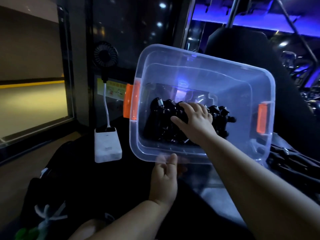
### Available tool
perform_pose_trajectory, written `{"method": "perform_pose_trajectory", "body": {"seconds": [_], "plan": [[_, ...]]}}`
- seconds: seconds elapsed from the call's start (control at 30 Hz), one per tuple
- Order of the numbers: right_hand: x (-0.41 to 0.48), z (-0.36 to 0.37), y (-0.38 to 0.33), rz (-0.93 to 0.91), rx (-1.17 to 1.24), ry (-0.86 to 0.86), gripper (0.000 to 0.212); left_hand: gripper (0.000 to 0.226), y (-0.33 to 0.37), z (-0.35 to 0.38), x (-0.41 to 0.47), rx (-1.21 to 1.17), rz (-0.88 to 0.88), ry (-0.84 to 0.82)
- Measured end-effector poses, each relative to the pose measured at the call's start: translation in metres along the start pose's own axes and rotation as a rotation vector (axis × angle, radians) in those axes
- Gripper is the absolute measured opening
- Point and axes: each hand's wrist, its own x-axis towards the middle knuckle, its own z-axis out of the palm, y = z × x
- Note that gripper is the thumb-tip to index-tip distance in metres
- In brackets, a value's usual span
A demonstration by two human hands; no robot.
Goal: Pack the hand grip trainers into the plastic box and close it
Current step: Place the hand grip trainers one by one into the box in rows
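The left hand is pinching the box at its near rim, thumb on top, holding it tilted. The right hand is reaching inside, fingers curling round the black grip trainers bunched along the near left floor. The far half is lying free. A power bank is sitting near the box's left corner.

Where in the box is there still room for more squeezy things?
Bare floor lies between the hand grip trainers and the far wall of the plastic box, plus a strip toward the right orange latch. The near side is crowded: trainers and the right hand fill it.
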Motion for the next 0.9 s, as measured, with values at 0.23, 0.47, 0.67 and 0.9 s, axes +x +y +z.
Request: {"method": "perform_pose_trajectory", "body": {"seconds": [0.23,0.47,0.67,0.9], "plan": [[-0.075,-0.045,0.052,0.085,0.125,0.263,0.046,0.020,-0.005,0.002,0.002,0.094,0.026,0.051],[-0.148,-0.066,0.123,0.330,0.074,0.304,0.044,0.022,-0.004,0.005,0.002,0.111,0.016,0.057],[-0.179,-0.079,0.176,0.656,-0.121,0.051,0.048,0.021,0.000,0.008,0.002,0.085,0.024,0.072],[-0.186,-0.094,0.208,0.685,-0.268,0.000,0.053,0.025,0.002,0.012,0.000,0.089,0.027,0.084]]}}
